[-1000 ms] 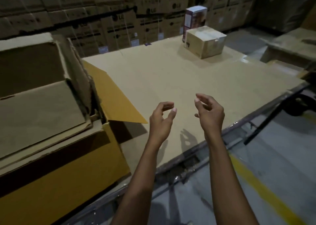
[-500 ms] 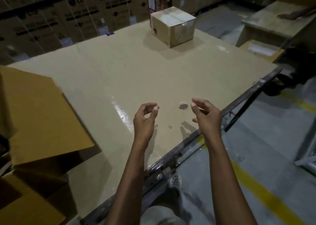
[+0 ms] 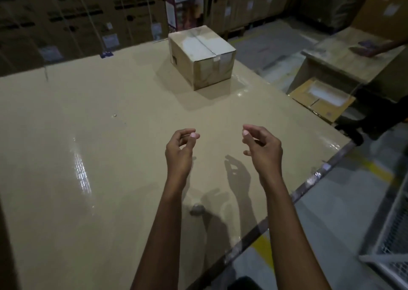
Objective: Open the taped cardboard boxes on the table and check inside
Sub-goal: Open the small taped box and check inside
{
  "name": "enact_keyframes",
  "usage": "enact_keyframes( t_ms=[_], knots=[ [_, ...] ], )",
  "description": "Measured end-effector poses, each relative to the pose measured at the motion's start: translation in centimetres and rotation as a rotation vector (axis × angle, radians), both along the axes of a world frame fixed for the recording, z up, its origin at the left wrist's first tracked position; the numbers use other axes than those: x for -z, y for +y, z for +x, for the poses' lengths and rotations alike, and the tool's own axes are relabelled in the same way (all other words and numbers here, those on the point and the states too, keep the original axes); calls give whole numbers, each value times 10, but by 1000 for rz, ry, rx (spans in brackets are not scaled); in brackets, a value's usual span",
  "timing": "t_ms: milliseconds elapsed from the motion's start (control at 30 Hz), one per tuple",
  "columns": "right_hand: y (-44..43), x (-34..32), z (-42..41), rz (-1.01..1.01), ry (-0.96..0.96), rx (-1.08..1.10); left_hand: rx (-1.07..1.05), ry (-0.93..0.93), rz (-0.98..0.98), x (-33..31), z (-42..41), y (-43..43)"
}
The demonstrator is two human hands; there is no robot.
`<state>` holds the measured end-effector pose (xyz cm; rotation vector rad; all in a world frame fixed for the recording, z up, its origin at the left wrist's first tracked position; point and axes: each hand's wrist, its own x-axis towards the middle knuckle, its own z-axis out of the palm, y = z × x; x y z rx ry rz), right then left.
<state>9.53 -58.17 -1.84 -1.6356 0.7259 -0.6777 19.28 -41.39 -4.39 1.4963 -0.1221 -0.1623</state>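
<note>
A small brown cardboard box (image 3: pixel 202 56), taped shut along its top seam, stands at the far side of the cardboard-covered table (image 3: pixel 88 157). Behind it stands a taller white and purple printed box (image 3: pixel 184 7). My left hand (image 3: pixel 180 150) and my right hand (image 3: pixel 261 148) hover above the table's near middle, well short of the taped box. Both hands hold nothing, with fingers curled and apart.
The table's metal edge (image 3: pixel 309 183) runs diagonally on the right, with grey floor and a yellow line (image 3: pixel 262 249) beyond. Stacked cartons (image 3: pixel 77 20) line the back wall. A second table (image 3: pixel 344 58) and a flat carton (image 3: pixel 320 99) sit at right.
My view has swung right and forward: the large open carton at left has left the frame, and the taped box now appears nearer. My hands keep the same curled pose.
</note>
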Motion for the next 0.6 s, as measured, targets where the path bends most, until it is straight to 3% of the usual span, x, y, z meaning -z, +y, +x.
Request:
enact_keyframes(
  t_ms=[400,600],
  knots=[
    [-150,62,160,157,91,-115,-116,91,137,29,126,-166],
    [-242,74,285,18,-11,-211,-301,203,207,23,235,-239]
  ],
)
